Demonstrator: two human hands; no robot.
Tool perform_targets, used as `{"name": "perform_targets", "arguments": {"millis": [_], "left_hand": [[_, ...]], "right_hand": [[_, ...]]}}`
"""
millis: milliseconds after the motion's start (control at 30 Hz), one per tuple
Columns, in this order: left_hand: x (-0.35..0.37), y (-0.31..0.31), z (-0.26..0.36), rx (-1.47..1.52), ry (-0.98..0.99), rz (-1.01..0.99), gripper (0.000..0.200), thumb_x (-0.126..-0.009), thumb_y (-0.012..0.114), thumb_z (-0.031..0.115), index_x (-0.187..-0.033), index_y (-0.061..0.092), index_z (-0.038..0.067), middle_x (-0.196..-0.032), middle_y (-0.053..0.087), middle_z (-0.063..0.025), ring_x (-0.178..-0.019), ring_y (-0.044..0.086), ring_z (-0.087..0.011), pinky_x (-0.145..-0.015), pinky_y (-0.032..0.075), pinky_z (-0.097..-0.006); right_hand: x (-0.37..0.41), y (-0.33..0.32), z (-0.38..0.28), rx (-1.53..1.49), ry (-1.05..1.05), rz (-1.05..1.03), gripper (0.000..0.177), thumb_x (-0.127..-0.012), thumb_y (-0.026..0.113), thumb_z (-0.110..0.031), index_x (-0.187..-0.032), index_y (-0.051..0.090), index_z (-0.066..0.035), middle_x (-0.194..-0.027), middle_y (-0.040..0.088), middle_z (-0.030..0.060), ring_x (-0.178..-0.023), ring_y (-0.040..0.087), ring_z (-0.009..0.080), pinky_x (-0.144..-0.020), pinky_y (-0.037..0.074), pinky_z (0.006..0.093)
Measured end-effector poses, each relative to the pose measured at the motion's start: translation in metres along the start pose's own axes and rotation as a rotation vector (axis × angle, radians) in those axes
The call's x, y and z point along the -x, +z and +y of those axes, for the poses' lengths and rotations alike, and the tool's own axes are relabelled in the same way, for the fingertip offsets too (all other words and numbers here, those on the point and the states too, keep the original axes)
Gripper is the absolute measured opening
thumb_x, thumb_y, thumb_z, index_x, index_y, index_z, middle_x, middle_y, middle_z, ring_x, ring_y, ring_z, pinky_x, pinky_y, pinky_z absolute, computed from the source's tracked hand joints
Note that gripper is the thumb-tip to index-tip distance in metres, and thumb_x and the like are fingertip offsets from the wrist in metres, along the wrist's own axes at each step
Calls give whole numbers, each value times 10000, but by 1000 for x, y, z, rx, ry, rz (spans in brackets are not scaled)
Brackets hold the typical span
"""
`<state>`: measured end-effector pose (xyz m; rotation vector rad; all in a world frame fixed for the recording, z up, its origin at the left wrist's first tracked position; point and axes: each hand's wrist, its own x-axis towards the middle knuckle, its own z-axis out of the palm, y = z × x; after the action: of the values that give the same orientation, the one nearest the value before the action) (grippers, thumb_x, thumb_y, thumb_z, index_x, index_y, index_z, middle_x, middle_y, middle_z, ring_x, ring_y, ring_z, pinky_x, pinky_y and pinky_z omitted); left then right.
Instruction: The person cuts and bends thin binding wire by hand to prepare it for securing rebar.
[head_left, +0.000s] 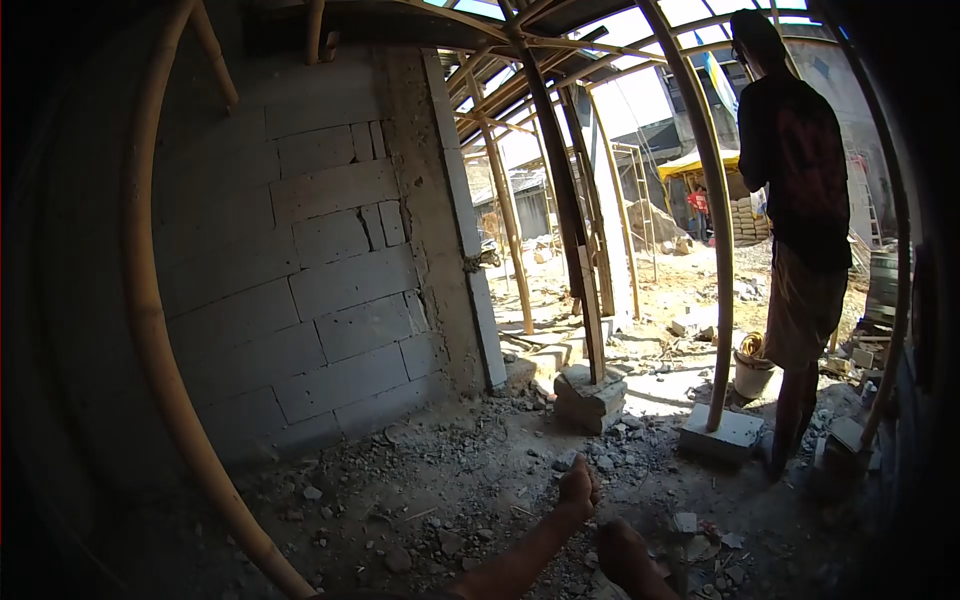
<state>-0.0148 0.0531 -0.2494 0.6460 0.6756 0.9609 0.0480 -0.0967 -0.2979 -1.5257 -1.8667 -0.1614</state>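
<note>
Dim at the bottom edge, the right hand [625,555] is too shadowed to tell whether it is open or grips anything; the left hand [578,487], just ahead, looks curled into a loose fist, nothing visible in it. Broken block rubble [605,462] lies on the dirt floor [420,500] just beyond the left knuckles, near both hands; such pieces would likely handle heavy, stiff and crumbly, best gripped across flat faces. Farther off, a person [795,200] stands between bamboo poles [722,300].

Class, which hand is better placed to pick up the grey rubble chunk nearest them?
Probably left: the left hand, arm outstretched, lies short of the rubble chunk; the right hand rests farther back.
</note>
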Motion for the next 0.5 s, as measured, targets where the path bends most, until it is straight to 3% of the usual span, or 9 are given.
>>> {"name": "perform_targets", "arguments": {"millis": [67,167,267,367,467,500], "left_hand": [[1,0,0,-23,0,-53,423,-969,382,438,-624,347,196,-492,267,41,-367,226,-97,-338,168,-277],[9,4,-5,-49,-42,-84,433,-960,388,460,-620,351,195,-477,278,37,-354,227,-102,-332,169,-282],[6,3,-8,-49,-43,-99,428,-959,400,455,-622,353,195,-483,271,41,-354,234,-103,-332,172,-279],[3,-1,-3,-8,-30,-30,415,-960,409,443,-628,349,201,-496,261,46,-362,234,-96,-330,170,-268],[-2,-3,2,30,-25,43,395,-963,418,425,-640,342,211,-521,260,54,-377,224,-84,-325,156,-254],[-4,-4,3,27,-24,59,391,-964,418,422,-643,343,212,-524,263,54,-377,225,-83,-325,153,-253]], "right_hand": [[7,18,8,-134,147,-123,176,-880,502,-172,-812,523,-11,-779,582,200,-776,582,404,-672,463,451],[-6,-1,18,-214,531,-184,111,-844,514,-120,-854,536,-11,-827,596,222,-836,597,417,-714,469,469],[-11,-9,34,-340,579,161,150,-870,515,-145,-892,523,3,-842,613,251,-831,601,426,-710,466,469],[-18,-14,15,-669,742,377,183,-871,536,-166,-921,515,9,-853,614,252,-816,589,431,-704,459,470],[-9,-17,-26,-492,536,364,144,-850,549,-140,-896,516,-7,-821,581,199,-784,573,398,-687,456,457],[3,4,-13,-377,327,251,129,-831,546,-123,-895,506,-18,-793,532,158,-775,557,384,-681,456,453]]}}
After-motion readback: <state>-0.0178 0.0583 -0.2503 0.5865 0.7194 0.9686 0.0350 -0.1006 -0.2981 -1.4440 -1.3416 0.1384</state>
